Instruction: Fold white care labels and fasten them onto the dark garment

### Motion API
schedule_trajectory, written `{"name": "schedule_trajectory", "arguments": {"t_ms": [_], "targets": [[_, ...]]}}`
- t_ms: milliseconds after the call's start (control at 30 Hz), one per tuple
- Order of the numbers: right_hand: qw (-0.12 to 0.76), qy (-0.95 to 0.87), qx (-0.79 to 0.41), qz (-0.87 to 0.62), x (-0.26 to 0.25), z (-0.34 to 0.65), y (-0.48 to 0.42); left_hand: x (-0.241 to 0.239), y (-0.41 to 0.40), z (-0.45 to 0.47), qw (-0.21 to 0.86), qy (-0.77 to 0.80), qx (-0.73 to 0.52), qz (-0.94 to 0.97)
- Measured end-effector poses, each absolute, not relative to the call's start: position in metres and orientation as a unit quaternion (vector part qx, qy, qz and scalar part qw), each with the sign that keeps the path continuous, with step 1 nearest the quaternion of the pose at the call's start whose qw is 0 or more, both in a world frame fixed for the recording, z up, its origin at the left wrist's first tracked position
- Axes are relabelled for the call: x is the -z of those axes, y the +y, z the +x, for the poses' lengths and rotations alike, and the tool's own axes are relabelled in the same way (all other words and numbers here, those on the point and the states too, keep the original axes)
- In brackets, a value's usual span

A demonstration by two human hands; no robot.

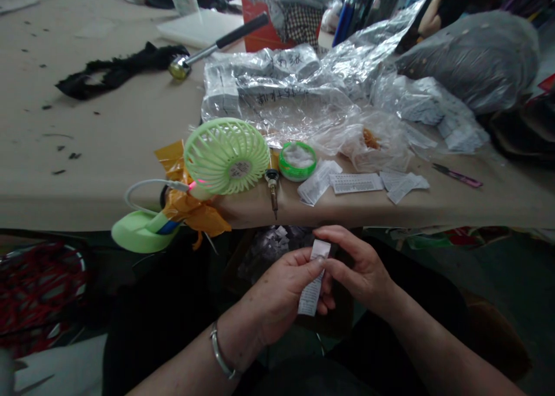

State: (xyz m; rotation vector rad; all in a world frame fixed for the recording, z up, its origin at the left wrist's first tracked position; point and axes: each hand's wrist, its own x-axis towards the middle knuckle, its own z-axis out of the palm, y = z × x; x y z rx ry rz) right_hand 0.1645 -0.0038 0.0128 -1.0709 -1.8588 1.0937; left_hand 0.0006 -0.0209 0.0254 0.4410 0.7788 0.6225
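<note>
Below the table's front edge, both my hands pinch a small white printed label (313, 283). My left hand (277, 295) grips its lower part with thumb and fingers closed; a metal bracelet sits on that wrist. My right hand (359, 269) holds the label's top end between thumb and forefinger. Several more white labels (355, 182) lie on the table edge just above. A soldering iron (273, 191) points over the table edge beside a green dish (297, 161).
A pale green desk fan (225, 156) patched with orange tape stands at the table edge. Clear plastic bags (277, 92) of labels, a hammer (219, 44), black fabric (117, 69) and small pink snips (457, 176) lie on the beige table (87, 153). Another person's arm (437, 8) shows at the far right.
</note>
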Motion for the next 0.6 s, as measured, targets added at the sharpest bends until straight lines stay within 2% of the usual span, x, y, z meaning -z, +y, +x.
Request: {"name": "schedule_trajectory", "arguments": {"t_ms": [100, 233, 333, 500, 600], "targets": [[0.341, -0.791, -0.286, -0.419, -0.016, 0.164, -0.008, -0.025, -0.021, 0.000, 0.850, 0.382, -0.301, 0.204], [0.334, -0.805, -0.256, -0.417, -0.014, 0.162, -0.011, -0.023, -0.021, 0.000, 0.848, 0.385, -0.305, 0.198], [0.353, -0.758, -0.319, -0.445, -0.014, 0.159, -0.011, -0.022, -0.022, -0.001, 0.845, 0.385, -0.313, 0.200], [0.381, -0.567, -0.546, -0.486, -0.015, 0.150, -0.003, -0.025, -0.021, -0.004, 0.824, 0.399, -0.332, 0.228], [0.376, -0.508, -0.615, -0.472, -0.014, 0.144, 0.003, -0.029, -0.022, -0.005, 0.803, 0.422, -0.337, 0.251]]}}
